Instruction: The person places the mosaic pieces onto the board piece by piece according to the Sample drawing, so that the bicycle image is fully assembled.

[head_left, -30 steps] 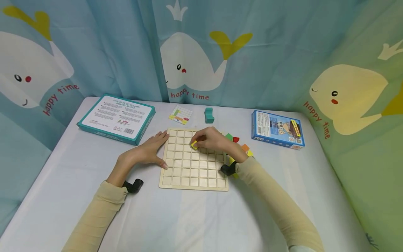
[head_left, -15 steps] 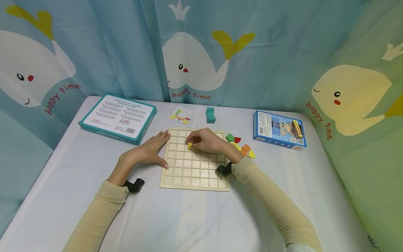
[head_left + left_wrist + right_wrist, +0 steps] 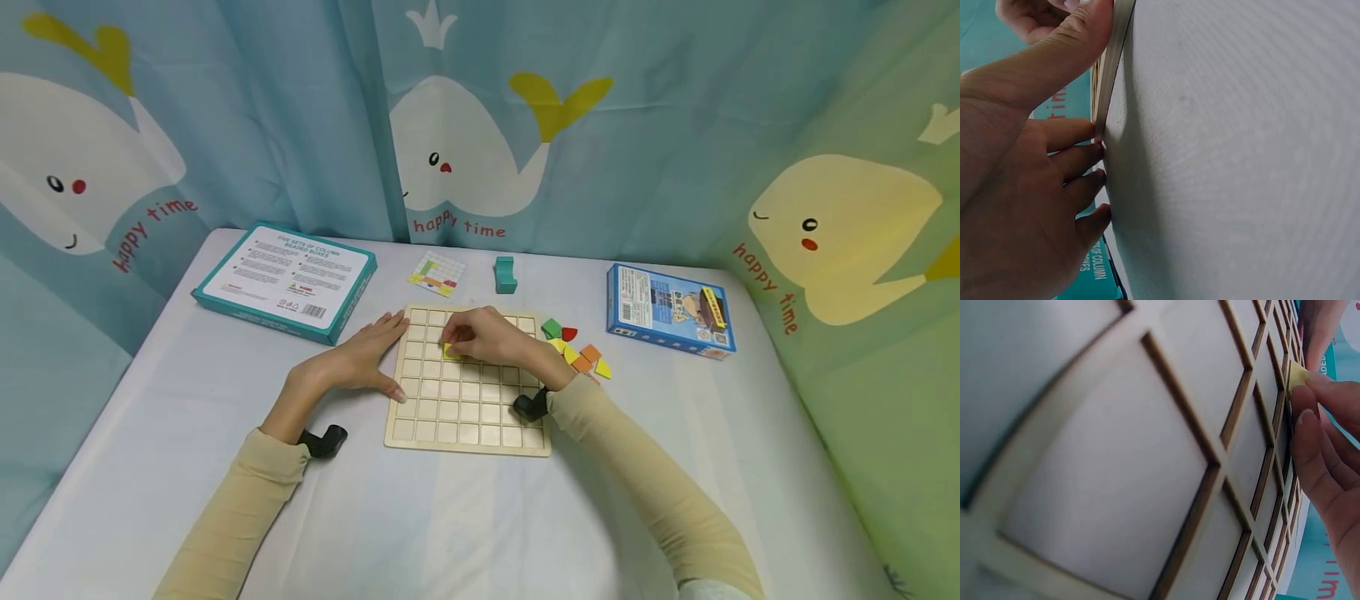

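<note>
A wooden grid board (image 3: 465, 449) with square recesses lies on the table. My left hand (image 3: 362, 357) rests at its left edge, fingers and thumb spread; in the left wrist view the fingertips touch down beside the board's side (image 3: 1110, 81). Over the upper left part of the grid, my right hand (image 3: 491, 336) pinches a small yellow tile (image 3: 452, 352) between thumb and fingers. The right wrist view shows the yellow tile (image 3: 1298, 374) close against the grid; whether it sits in a recess I cannot tell. My fingers partly cover it.
Loose pieces lie right of the board: a green one (image 3: 552, 328), a red one (image 3: 570, 334), orange squares (image 3: 590, 353) and yellow pieces (image 3: 603, 368). Behind stand a pattern card (image 3: 437, 273) and a teal block (image 3: 506, 275). A teal box (image 3: 288, 279) and blue box (image 3: 670, 310) flank them.
My right hand has moved slightly left with the yellow tile and lowered it to the grid. The left hand stays on the board's edge. The view has shifted a little.
</note>
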Demonstrator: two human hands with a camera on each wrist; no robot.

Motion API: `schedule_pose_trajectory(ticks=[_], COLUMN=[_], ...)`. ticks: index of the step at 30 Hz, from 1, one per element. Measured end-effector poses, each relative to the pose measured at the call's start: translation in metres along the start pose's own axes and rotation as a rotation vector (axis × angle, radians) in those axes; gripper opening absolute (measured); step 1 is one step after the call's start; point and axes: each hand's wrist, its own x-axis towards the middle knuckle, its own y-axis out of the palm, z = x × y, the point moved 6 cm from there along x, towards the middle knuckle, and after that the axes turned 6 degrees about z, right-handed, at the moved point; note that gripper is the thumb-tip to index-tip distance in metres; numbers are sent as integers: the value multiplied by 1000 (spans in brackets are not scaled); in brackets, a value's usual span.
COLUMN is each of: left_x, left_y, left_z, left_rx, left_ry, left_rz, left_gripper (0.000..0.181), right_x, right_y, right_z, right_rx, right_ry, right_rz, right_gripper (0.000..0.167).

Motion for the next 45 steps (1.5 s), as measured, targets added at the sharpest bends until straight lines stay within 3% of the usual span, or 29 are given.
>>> schedule_pose_trajectory(ticks=[9,20,33,45], left_x=[-1,0,1,0], left_y=[1,0,2,2], left_z=[0,-1,0,0], left_rx=[-3,0,8,1], left_ry=[-25,-32,-29,-17], left_rz=[23,23,28,23], left_gripper=[122,122,122,123], right_x=[-4,-14,-57,-96], right_y=[-1,-4,-31,-50], right_z=[1,1,-23,-54], right_rx=[-81,-55,3,94], right_ry=[7,28,108,223], right_rz=[-33,-72,-229,-297], right_gripper=[11,11,11,14])
